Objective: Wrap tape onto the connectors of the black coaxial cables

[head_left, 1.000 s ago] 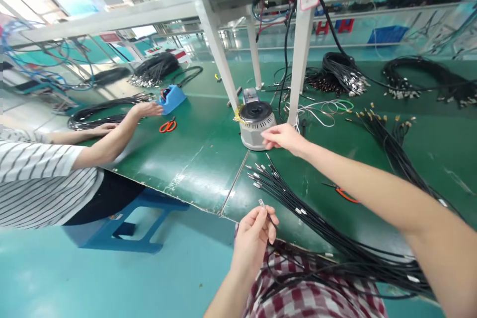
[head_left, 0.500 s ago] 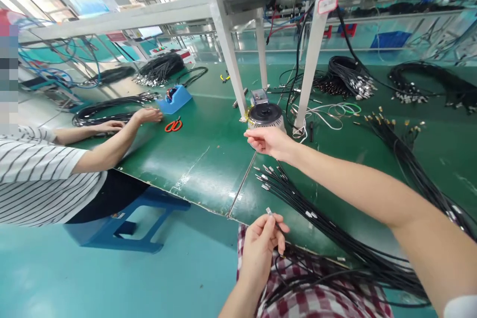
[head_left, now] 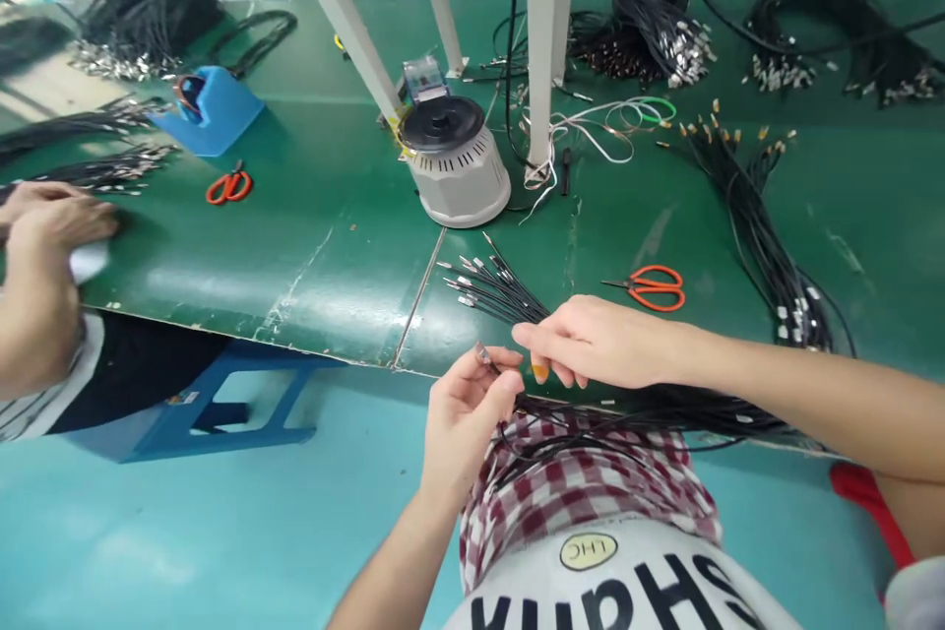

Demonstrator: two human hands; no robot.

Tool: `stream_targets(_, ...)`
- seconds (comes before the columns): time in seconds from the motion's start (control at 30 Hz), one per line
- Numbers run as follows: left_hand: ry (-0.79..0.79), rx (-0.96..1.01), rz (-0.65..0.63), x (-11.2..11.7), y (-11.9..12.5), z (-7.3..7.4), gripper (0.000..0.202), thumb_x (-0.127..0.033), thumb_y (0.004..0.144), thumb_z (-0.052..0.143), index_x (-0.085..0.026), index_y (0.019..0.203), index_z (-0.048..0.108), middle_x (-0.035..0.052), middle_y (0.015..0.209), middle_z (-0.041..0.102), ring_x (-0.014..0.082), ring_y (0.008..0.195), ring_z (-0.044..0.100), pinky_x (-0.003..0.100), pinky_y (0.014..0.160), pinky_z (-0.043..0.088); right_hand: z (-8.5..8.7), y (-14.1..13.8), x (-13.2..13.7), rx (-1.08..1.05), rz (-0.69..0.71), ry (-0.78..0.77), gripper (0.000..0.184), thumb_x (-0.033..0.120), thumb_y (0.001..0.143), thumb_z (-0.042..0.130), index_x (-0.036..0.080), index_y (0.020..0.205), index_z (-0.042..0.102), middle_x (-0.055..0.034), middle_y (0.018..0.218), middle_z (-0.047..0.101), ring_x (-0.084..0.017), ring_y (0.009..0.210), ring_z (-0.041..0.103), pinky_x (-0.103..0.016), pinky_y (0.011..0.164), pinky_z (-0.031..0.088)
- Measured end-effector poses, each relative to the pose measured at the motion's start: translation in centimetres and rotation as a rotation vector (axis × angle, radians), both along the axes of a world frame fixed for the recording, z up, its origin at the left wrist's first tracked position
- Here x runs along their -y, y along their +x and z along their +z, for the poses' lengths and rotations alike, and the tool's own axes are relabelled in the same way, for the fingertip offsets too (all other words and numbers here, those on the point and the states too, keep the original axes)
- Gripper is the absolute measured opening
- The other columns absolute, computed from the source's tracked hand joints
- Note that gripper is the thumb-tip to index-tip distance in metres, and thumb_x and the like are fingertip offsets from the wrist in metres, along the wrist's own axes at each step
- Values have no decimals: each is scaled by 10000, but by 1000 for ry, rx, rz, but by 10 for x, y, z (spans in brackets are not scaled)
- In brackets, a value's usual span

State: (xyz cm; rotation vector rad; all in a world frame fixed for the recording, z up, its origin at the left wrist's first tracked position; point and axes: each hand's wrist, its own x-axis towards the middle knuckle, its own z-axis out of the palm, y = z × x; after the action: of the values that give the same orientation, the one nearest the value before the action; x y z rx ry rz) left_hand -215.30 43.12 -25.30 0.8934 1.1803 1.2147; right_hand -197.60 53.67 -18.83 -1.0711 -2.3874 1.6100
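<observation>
My left hand pinches the metal-tipped end of a thin black cable just off the near edge of the green table. My right hand has its fingers curled, close beside the left, with a small orange piece at its fingertips. It rests over a bundle of black cables whose metal ends fan out on the table. The cables trail down over my checked lap. A grey round machine stands behind the bundle.
Orange scissors lie right of the bundle, another pair at left near a blue tape dispenser. More cable coils lie at the back. White frame legs rise from the table. Another person's hands work at left.
My right hand drew back from the grey machine to meet my left hand at the table edge. My view tilted down. The other person's hands pulled back toward the left.
</observation>
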Motion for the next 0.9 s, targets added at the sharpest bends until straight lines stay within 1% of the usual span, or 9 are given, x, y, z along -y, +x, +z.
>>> stream_targets(0.13, 6, -173, -20, 2, 10, 9, 149, -257, 837, 750, -156, 926, 688, 41, 836, 663, 118, 728, 560, 224, 655, 439, 0, 5, 7, 11, 24, 167, 670, 646, 973, 374, 166, 546, 563, 17, 480, 511, -84, 446, 397, -271, 513, 262)
stream_targets(0.23, 1, -171, 3, 3, 15, 8, 109, -246, 843, 739, -151, 849, 685, 29, 796, 653, 108, 701, 545, 217, 638, 432, -4, 7, 10, 2, 11, 220, 688, 638, 987, 336, 165, 533, 548, 16, 468, 478, -83, 445, 360, -279, 512, 241)
stream_targets(0.3, -17, -115, 36, 3, 15, 4, 106, -235, 832, 750, -150, 830, 686, 16, 769, 626, 90, 665, 510, 203, 600, 402, -11, 8, 10, -12, -58, 128, 676, 661, 974, 342, 164, 612, 623, 8, 505, 541, -86, 453, 434, -265, 517, 285)
stream_targets(0.37, -55, -23, 81, 1, 15, -1, 111, -230, 825, 756, -145, 833, 684, 4, 735, 587, 70, 615, 457, 191, 547, 351, -22, 9, 10, -62, -152, -38, 656, 686, 959, 351, 158, 788, 701, -1, 574, 614, -98, 478, 529, -250, 546, 361)
stream_targets(0.43, -89, 70, 121, 0, 14, -4, 113, -222, 827, 751, -139, 838, 676, -11, 681, 537, 55, 569, 409, 184, 512, 303, -35, 10, 10, -156, -251, -168, 649, 689, 958, 345, 152, 974, 708, -10, 662, 659, -104, 505, 583, -245, 580, 419)
stream_targets(0.53, -112, 147, 146, -2, 12, -5, 112, -211, 824, 749, -131, 836, 671, -24, 631, 496, 45, 535, 381, 178, 498, 284, -50, 9, 16, -303, -342, -230, 581, 647, 967, 387, 161, 1065, 690, -27, 829, 692, -103, 599, 622, -232, 603, 443)
stream_targets(0.7, -121, 170, 184, -4, 12, -5, 161, -241, 780, 787, -131, 824, 678, -17, 653, 525, 41, 524, 398, 173, 485, 304, -52, -2, 35, -402, -369, -164, 335, 490, 881, 655, 188, 1017, 706, -29, 978, 711, -141, 851, 646, -230, 706, 471)
stream_targets(0.8, -104, 166, 186, -3, 12, -5, 161, -237, 792, 776, -128, 826, 662, -14, 653, 542, 38, 511, 398, 176, 485, 317, -53, -8, 40, -398, -430, -105, 227, 385, 827, 730, 174, 909, 716, -21, 888, 716, -140, 790, 639, -237, 678, 468)
stream_targets(0.9, -51, 185, 172, -2, 11, -4, 171, -213, 849, 717, -155, 980, 624, -1, 679, 594, 61, 535, 469, 182, 504, 351, -56, -8, 38, -398, -473, -95, 154, 314, 838, 706, 161, 825, 718, -13, 785, 703, -131, 719, 626, -242, 663, 470)
